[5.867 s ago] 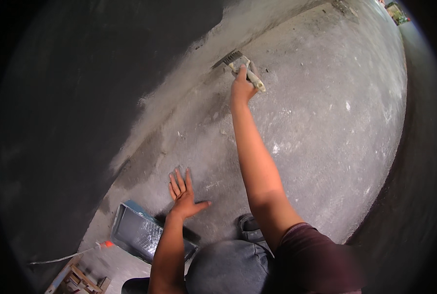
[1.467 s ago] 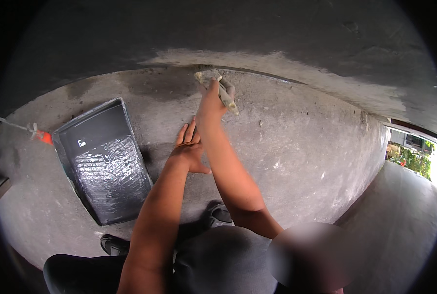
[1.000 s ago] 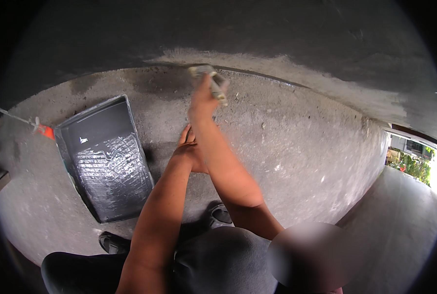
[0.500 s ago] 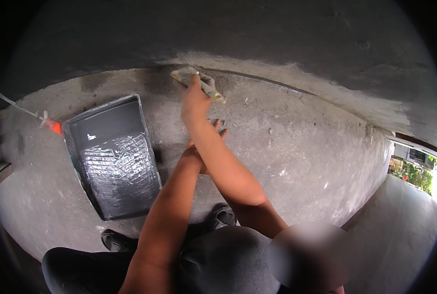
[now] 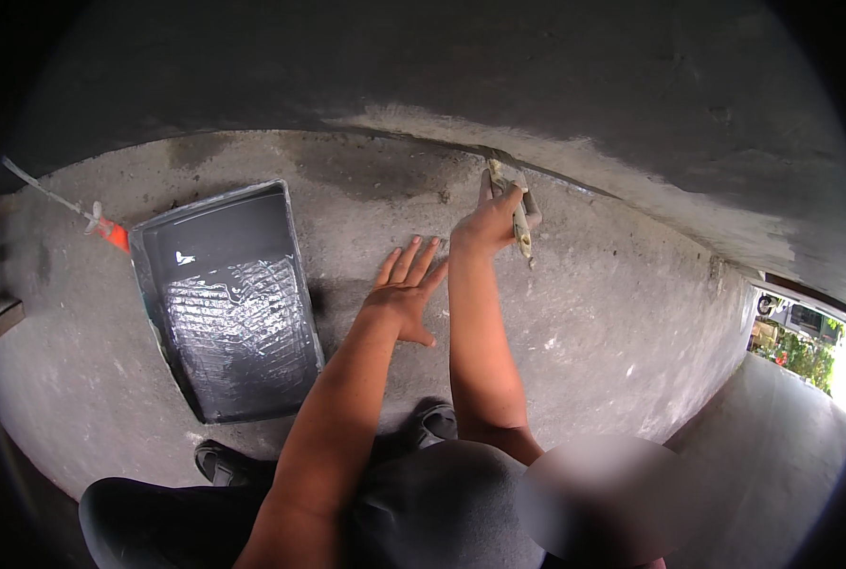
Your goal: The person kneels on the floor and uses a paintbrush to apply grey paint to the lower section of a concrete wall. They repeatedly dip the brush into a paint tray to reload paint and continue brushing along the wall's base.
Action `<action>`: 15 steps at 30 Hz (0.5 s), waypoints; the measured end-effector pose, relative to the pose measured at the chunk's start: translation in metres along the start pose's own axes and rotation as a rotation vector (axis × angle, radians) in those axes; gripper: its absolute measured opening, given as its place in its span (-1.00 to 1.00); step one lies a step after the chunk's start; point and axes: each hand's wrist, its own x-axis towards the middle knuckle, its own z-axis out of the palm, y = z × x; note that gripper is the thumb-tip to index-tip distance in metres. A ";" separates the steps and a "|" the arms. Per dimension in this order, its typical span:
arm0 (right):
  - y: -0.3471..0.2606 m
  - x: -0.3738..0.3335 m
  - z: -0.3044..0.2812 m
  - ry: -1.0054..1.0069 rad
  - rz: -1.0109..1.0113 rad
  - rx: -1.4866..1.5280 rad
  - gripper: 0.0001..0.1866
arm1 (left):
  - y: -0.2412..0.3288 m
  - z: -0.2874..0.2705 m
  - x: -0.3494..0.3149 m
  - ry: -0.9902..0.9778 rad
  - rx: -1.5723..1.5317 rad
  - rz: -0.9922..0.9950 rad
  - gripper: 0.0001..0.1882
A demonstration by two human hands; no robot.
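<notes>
My right hand (image 5: 500, 216) is closed around a paint-smeared paintbrush (image 5: 521, 226). The brush is turned edge-on, and its far end meets the foot of the dark grey wall (image 5: 366, 66), where the wall joins the concrete floor (image 5: 584, 313). Nearer to me, my left hand (image 5: 407, 296) is open over the floor with its fingers spread and nothing in it; whether it bears weight there I cannot tell. To its left lies a paint tray (image 5: 306, 284) with wet dark grey paint in it.
A paint roller's orange handle (image 5: 113, 233) with a metal rod sticks out at the tray's far left corner. A pale unpainted strip (image 5: 499, 137) runs along the wall's base. My shoes (image 5: 219, 465) are close to the tray's near edge. Plants (image 5: 804, 357) show outside at the far right.
My right hand has moved right along the wall's foot, and the brush has turned from broad side to edge-on. My forearms no longer cross, so my left hand shows fully.
</notes>
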 end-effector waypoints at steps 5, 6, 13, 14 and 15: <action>0.012 -0.014 0.013 -0.003 0.055 0.009 -0.58 | 0.013 -0.014 0.002 -0.128 0.073 -0.079 0.43; 0.018 -0.028 0.023 -0.033 0.085 -0.020 -0.58 | 0.010 -0.015 0.001 -0.133 0.049 -0.076 0.40; 0.061 -0.069 0.035 -0.294 0.072 -0.304 -0.57 | 0.002 0.005 0.014 0.030 0.073 0.012 0.14; 0.058 -0.077 0.038 -0.339 0.112 -0.322 -0.59 | -0.002 0.013 0.019 0.043 0.124 0.016 0.10; 0.059 -0.085 0.042 -0.375 0.105 -0.370 -0.63 | -0.012 0.036 0.027 0.267 0.240 0.054 0.09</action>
